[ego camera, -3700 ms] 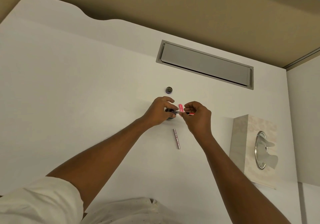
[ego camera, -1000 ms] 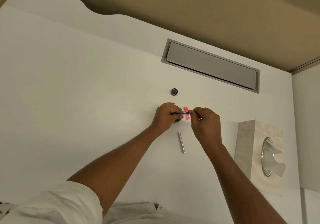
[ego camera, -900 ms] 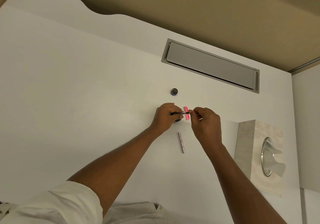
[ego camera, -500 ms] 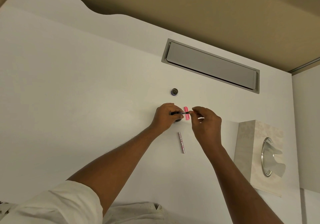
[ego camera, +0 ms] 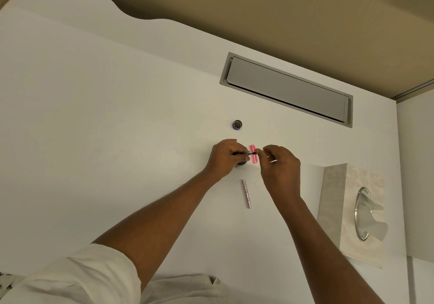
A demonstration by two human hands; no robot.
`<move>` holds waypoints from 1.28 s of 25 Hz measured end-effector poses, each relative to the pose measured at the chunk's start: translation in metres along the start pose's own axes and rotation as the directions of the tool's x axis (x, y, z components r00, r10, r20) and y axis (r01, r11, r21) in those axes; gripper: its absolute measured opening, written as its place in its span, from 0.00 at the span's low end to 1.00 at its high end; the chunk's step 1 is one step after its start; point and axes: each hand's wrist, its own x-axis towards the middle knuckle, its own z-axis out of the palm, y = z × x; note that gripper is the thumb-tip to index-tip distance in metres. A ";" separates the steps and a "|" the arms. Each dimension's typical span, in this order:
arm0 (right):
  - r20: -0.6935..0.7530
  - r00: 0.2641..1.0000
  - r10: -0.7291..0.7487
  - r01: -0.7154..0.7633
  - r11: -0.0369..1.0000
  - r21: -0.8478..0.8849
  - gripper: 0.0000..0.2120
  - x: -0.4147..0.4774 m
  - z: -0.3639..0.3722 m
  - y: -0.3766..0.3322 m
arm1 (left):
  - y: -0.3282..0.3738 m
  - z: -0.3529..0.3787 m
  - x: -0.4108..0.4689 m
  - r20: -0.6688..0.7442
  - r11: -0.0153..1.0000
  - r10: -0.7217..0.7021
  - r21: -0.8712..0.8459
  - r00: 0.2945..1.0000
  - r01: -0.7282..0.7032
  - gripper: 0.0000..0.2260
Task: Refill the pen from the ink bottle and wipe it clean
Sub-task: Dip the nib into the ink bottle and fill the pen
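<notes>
Filling step in hand, by the look of it. Left hand (ego camera: 224,157) is closed around a thin dark pen section (ego camera: 244,154), held roughly level over the ink bottle (ego camera: 242,163), which sits on the white desk (ego camera: 117,127) mostly hidden under that hand. Right hand (ego camera: 279,165) pinches at the pen's outer end, just beside a small pink piece (ego camera: 253,154); whether the fingers hold the pink piece itself I cannot tell. A pale sliver shows by the right fingers, too small to name.

Bottle cap (ego camera: 237,124) lies apart, beyond the hands, so the bottle is open; ink level not visible. Silver-pink pen barrel (ego camera: 246,193) lies on the desk just nearer than the hands.

Next, as I judge: work the filler gently, keep the open bottle steady, then take a tissue from the tissue box (ego camera: 352,212) at right, one sheet poking out.
</notes>
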 end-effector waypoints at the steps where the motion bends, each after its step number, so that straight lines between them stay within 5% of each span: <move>1: 0.015 1.000 0.024 -0.024 0.999 0.022 0.07 0.000 -0.001 -0.001 | 0.000 0.000 0.000 0.003 1.000 -0.006 0.002 1.000 0.006 0.07; 32: -0.023 0.992 -0.126 0.125 0.992 -0.029 0.06 -0.003 0.003 0.008 | -0.005 0.001 0.002 0.016 1.000 0.001 -0.011 1.000 -0.001 0.07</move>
